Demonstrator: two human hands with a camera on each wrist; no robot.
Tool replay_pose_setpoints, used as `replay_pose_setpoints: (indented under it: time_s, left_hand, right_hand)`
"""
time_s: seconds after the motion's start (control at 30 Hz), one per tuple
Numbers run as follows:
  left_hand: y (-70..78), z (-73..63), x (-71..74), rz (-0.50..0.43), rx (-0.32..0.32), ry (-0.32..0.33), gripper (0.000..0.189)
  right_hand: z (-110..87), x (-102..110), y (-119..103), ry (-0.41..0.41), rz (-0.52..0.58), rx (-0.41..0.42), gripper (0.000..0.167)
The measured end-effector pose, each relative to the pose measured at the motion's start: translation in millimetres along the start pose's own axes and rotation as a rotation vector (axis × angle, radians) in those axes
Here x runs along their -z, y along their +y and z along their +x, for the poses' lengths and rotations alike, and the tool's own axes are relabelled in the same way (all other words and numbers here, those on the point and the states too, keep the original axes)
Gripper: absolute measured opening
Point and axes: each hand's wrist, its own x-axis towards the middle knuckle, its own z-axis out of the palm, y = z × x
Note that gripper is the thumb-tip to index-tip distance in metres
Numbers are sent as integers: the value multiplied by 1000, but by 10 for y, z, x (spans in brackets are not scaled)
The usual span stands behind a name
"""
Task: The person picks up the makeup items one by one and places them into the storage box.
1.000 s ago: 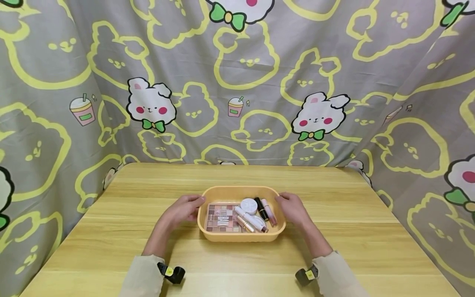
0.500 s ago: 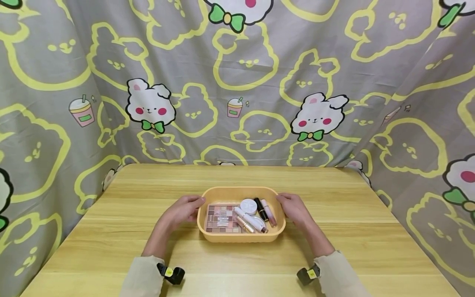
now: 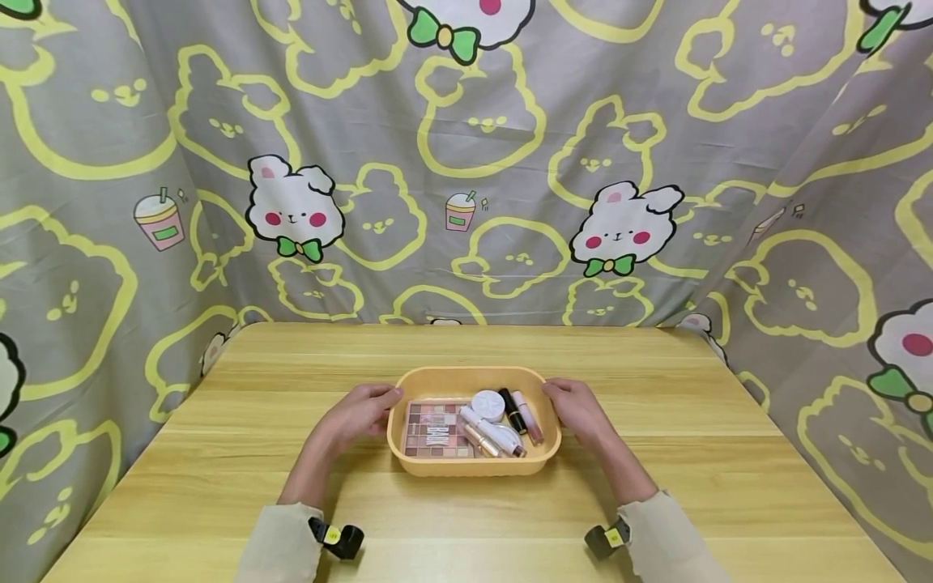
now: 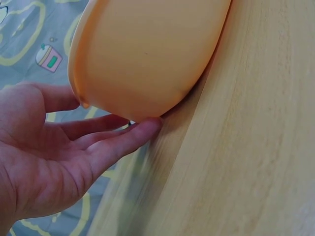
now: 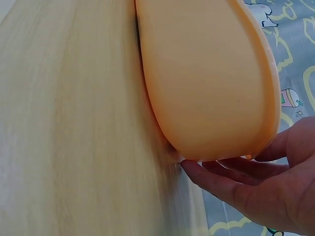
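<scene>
An orange plastic basket (image 3: 474,467) stands on the table in the middle of the head view. My left hand (image 3: 357,414) grips its left end, thumb on the rim and fingers low against the outer wall (image 4: 147,59). At the opposite end my right hand (image 3: 581,411) holds the basket the same way, fingertips near the base in the right wrist view. Inside lie an eyeshadow palette (image 3: 430,441) at left, a round white case (image 3: 488,404), a black tube (image 3: 513,410), a pink lip gloss tube (image 3: 530,419), and white and gold tubes lying across each other.
The wood-grain table (image 3: 466,526) spreads around the basket. A grey curtain (image 3: 394,121) with yellow outlines and white rabbits hangs behind and at both sides. Each sleeved forearm carries a small black wrist camera (image 3: 344,541).
The basket and both hands stay nearly in place. The head view shifts very slightly, and the shine on the palette changes.
</scene>
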Motion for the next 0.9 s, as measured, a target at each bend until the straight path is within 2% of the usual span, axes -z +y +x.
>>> replay_pose_setpoints:
  time_s: [0.27, 0.7, 0.9]
  left_hand:
    - [23, -15, 12, 21, -9, -11, 54]
    - [60, -21, -23, -3, -17, 37, 44]
    - [81, -46, -24, 2, -25, 36, 45]
  right_hand:
    - [18, -10, 16, 0, -8, 0, 42]
    - [14, -19, -12, -7, -14, -6, 44]
    - [29, -26, -16, -7, -25, -3, 43]
